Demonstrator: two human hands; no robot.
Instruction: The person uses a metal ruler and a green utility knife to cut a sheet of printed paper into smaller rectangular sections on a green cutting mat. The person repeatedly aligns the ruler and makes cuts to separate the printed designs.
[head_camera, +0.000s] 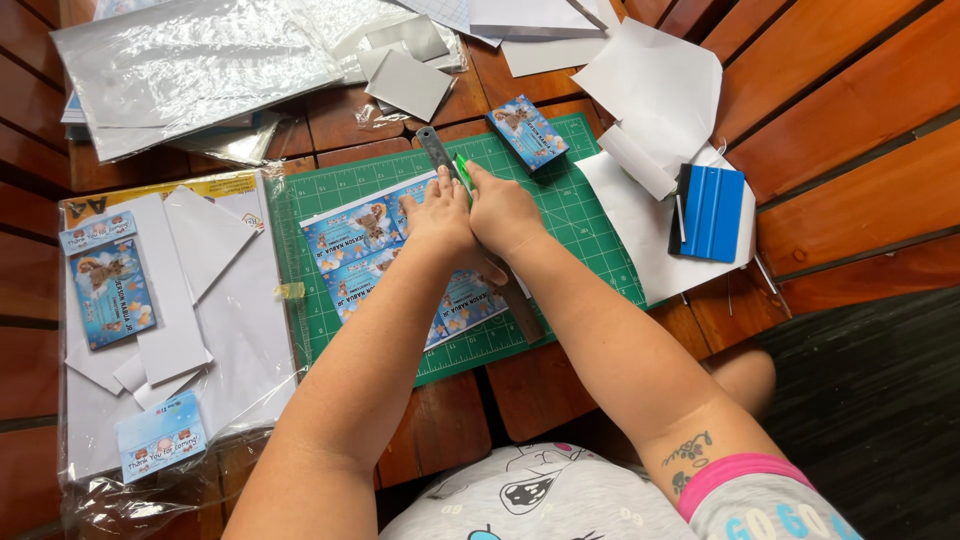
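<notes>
My left hand (437, 217) lies flat, pressing a metal ruler (437, 152) onto a printed blue sheet (362, 240) of cartoon cards on a green cutting mat (570, 215). Right beside it, my right hand (503, 212) grips a green craft knife (463, 170) whose tip sits against the ruler's edge at the sheet's far side. The ruler runs from the mat's far edge toward me, mostly hidden under both hands. The knife's blade itself is too small to make out.
A small stack of cut blue cards (528, 131) rests at the mat's far edge. A blue squeegee (711, 212) lies on white paper at the right. Left of the mat, a plastic sleeve (245, 350) holds white scraps and a blue card (108, 292). Clear film sheets (190, 65) lie behind.
</notes>
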